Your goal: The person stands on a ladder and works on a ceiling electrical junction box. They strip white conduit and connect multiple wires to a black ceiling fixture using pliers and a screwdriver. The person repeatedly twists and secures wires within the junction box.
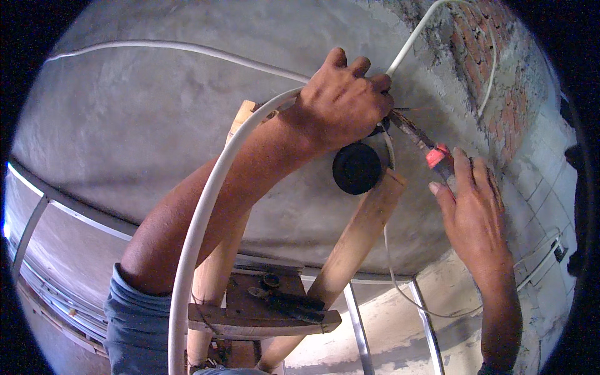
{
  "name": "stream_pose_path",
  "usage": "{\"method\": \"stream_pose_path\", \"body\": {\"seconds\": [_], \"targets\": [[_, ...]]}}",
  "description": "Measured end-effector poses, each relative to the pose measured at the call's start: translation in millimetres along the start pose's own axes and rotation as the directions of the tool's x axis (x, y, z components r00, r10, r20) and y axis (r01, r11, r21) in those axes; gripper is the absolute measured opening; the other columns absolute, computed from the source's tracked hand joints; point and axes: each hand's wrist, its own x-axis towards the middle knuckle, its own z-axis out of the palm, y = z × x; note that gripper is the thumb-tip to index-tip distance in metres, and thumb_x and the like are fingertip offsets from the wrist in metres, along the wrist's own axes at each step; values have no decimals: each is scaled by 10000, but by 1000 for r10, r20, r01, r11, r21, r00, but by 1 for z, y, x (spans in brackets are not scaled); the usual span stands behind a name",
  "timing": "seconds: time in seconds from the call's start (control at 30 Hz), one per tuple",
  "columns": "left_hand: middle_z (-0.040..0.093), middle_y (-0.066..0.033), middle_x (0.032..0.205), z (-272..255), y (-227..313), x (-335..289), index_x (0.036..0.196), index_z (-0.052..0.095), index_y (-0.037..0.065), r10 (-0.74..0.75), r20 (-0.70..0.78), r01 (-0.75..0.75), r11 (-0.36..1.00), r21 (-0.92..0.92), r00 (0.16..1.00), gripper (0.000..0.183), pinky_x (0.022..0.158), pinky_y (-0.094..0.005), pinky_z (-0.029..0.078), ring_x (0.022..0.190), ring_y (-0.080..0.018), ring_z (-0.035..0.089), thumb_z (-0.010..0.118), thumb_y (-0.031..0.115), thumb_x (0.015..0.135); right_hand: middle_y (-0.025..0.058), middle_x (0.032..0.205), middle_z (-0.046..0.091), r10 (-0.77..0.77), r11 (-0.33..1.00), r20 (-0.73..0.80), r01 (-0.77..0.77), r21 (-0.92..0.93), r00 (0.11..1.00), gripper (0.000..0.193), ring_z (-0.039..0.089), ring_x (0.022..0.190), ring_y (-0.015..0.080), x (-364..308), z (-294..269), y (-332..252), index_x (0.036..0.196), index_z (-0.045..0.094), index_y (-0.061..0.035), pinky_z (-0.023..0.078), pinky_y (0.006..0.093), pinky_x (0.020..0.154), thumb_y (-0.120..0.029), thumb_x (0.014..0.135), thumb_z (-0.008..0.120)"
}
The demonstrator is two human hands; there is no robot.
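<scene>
My left hand (350, 94) reaches up across the view, its fingers closed around a white cable (219, 169). Stretches of white cable run out on both sides of this hand. Just past its fingertips, a few thin bare wires (409, 109) stick out. My right hand (475, 212) grips pliers (412, 130) with a red and dark handle. The worn metal jaws of the pliers point up-left and meet the wires beside my left fingers. Exactly what the jaws bite is hidden. Below my left hand is a round black disc (356, 169).
A wooden ladder (356, 240) stands below my hands. Its step (262, 325) carries dark-handled tools (294, 306). Behind is a grey plastered wall (175, 106), with exposed brick (484, 69) at the upper right. Metal rails (359, 325) and a thin cable (400, 290) lie lower down.
</scene>
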Motion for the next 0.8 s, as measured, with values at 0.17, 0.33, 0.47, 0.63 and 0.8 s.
{"method": "stream_pose_path", "body": {"seconds": [0.17,0.33,0.47,0.63,0.8], "targets": [[663,40,848,2,1,-2,707,709,181,1,-325,9,999,31,946,96,696,-357,461,833,-158,615,680,264,745,265,1178,551,-35,996,-96,27,-83,995,588,578,1063,440,-2,11,2,1366,499,61,489,508,900,-282,936,708],[660,40,843,-2,2,-2,732,724,192,-16,-11,16,1000,-5,1000,79,695,-347,459,822,-156,612,680,257,742,256,1149,558,-6,999,-125,1,-44,992,539,585,1056,440,0,15,1,1291,521,48,494,516,887,-311,935,709],[657,43,873,-1,-1,2,798,745,203,-3,-93,4,1000,16,996,107,748,-361,458,887,-157,626,653,257,802,252,1104,585,53,997,-37,-50,65,998,472,612,1003,446,1,13,0,1201,532,23,504,529,856,-337,944,697],[665,18,1042,-5,-3,-2,966,746,214,-13,221,33,996,-86,975,155,860,-405,470,1019,-194,619,645,253,855,282,1107,586,82,975,113,-103,199,990,497,580,1041,484,4,13,4,1292,492,39,461,532,887,-314,978,648],[663,14,1043,-9,-9,-3,927,763,212,-9,184,33,991,-127,983,133,908,-396,463,1059,-178,611,652,233,857,286,1078,584,-13,963,89,-11,269,996,444,575,1001,494,6,14,11,1203,503,36,454,538,860,-313,975,655]]}}
